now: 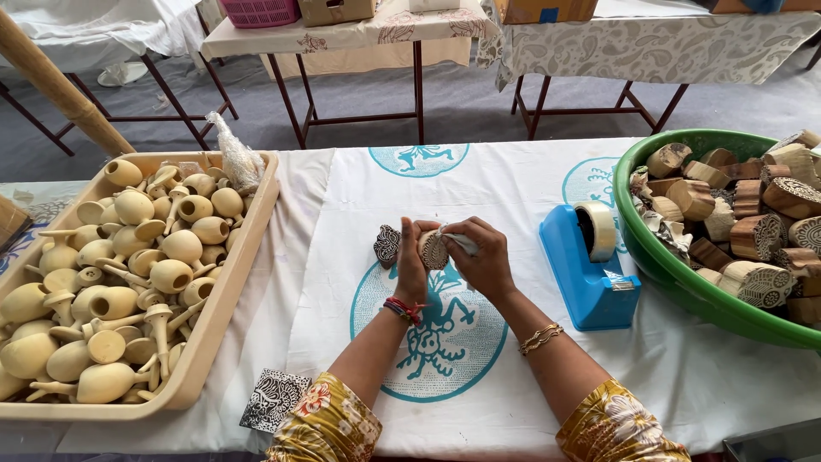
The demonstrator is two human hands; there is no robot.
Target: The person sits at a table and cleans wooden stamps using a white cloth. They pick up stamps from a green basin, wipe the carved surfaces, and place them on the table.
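The left hand is grasping a round carved wooden stamp at the middle of the surface, above a blue printed cloth motif. The right hand is clenching a scrap of pale wrapping against the stamp's right side. A second carved stamp is lying just left of the hands. The step in hand appears to be wrapping the stamp. The next move probably calls for tape from the blue dispenser standing to the right, near the green basin.
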